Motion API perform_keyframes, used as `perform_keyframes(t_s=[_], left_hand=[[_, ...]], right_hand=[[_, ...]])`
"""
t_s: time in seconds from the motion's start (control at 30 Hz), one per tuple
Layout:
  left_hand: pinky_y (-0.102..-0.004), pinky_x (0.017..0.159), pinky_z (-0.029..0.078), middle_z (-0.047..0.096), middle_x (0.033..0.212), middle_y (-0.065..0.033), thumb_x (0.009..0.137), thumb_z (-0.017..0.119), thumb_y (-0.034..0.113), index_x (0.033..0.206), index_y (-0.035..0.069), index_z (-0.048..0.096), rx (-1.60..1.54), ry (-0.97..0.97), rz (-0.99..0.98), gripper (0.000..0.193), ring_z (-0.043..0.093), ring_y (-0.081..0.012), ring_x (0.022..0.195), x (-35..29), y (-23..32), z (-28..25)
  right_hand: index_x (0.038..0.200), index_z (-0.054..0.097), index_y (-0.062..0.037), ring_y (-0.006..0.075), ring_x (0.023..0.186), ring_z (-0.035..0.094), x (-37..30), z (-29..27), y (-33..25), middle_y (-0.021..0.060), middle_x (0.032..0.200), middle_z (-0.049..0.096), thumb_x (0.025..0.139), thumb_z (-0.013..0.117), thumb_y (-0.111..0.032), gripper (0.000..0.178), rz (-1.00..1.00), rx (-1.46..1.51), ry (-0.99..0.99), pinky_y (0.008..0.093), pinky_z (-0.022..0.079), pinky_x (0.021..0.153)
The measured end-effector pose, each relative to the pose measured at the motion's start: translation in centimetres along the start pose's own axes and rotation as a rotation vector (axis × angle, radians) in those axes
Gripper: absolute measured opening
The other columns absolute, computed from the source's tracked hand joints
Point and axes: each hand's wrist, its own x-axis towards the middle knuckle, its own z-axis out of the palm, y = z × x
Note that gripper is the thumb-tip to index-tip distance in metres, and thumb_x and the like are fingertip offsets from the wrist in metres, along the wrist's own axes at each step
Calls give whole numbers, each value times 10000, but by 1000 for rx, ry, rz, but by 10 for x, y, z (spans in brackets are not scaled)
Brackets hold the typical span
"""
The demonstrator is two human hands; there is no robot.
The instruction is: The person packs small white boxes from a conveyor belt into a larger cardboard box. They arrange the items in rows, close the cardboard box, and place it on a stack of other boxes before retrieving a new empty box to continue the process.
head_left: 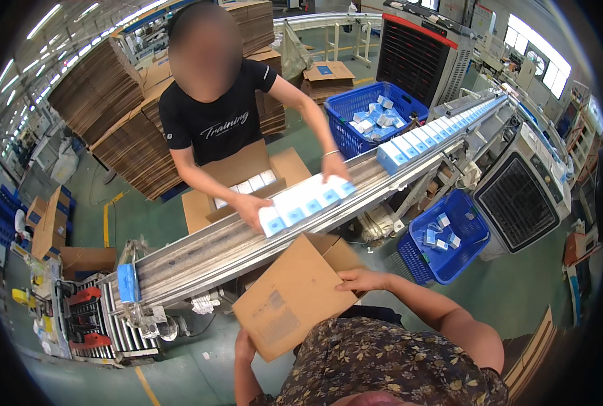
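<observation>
In front of my body a brown cardboard box point(294, 287) is held tilted, its flaps toward the upper right standing apart. My left hand point(245, 346) grips its lower left edge, the fingers partly hidden behind the cardboard. At the right side my right hand point(362, 279) is closed on the box's edge near the flaps. Beyond the box, on the conveyor point(200, 260), a co-worker's two hands squeeze a row of small white-and-blue cartons point(308, 203) from both ends. Against the conveyor's far side stands another opened box point(196, 210) with white cartons inside.
More cartons point(430, 135) line the conveyor toward the upper right. Blue baskets point(335, 125) with loose cartons stand on both sides of it. A roller section point(112, 318) with red parts is at the lower left. Stacked flat cardboard point(112, 101) rises behind the co-worker.
</observation>
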Motion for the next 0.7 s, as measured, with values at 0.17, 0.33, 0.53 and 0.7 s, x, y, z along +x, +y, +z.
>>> perform_keyframes(t_s=[0.17,0.33,0.53,0.7], left_hand=[[-369,1031,426,599,1331,-138,985,574,351,1389,-13,462,331,116,96,555,544,-259,1246,61,21,108],[-414,944,486,643,1268,-176,867,739,213,1463,109,401,953,433,328,693,620,-354,1151,61,40,157],[-456,881,516,687,1110,-238,849,737,141,1311,30,549,954,394,431,511,659,-413,1019,53,21,81],[-441,872,521,696,1066,-227,818,783,228,1234,21,602,895,612,153,499,659,-406,977,76,-17,47]], right_hand=[[1120,561,30,378,830,680,68,83,-1,267,920,668,976,553,-283,344,-150,-342,-57,456,526,756],[1325,520,-9,394,1113,610,155,143,96,257,1121,654,962,520,-380,518,-328,-740,-486,442,468,944],[1486,429,-129,324,1503,185,58,-59,123,107,1583,340,948,489,-495,653,-179,-1893,216,693,92,1145],[1564,274,-104,315,1533,66,47,-155,232,78,1646,206,924,465,-627,848,-26,-1664,424,630,72,1179]])
